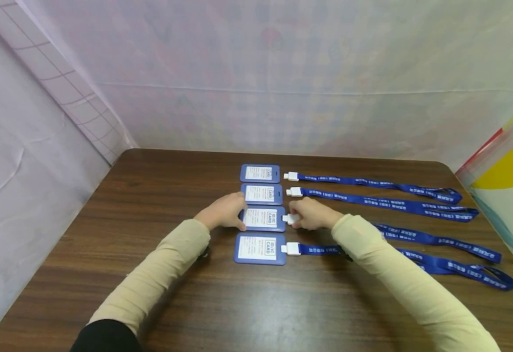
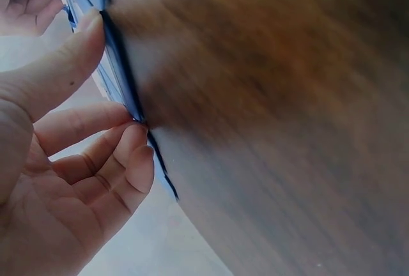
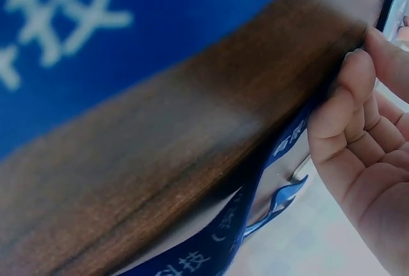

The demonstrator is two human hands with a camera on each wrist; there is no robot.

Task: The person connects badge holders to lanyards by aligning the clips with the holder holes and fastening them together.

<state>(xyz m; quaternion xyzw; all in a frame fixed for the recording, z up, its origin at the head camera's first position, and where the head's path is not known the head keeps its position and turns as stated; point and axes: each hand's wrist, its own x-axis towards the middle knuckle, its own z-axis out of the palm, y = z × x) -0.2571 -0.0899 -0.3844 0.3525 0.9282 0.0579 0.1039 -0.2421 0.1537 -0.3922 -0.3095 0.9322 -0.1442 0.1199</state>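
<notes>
Several blue ID card holders lie in a column on the table. My left hand (image 1: 226, 211) grips the left end of the third card holder from the back (image 1: 262, 219), thumb at its near edge and fingers at its far edge. In the left wrist view, the thumb and fingertips (image 2: 135, 122) meet the holder's blue rim. My right hand (image 1: 314, 214) pinches the white clip (image 1: 289, 219) of a blue lanyard (image 1: 441, 240), the clip's tip right at that holder's right edge. The right wrist view shows its thumb and forefinger (image 3: 358, 75) together, with the clip mostly hidden.
Two card holders lie behind, the rearmost holder (image 1: 259, 173) near the table's back edge. A nearer card holder (image 1: 259, 249) has a white clip (image 1: 292, 249) close at its right. Other blue lanyards (image 1: 388, 201) stretch rightward over the brown wooden table (image 1: 159, 195). Pale sheeting (image 1: 282, 73) hangs behind.
</notes>
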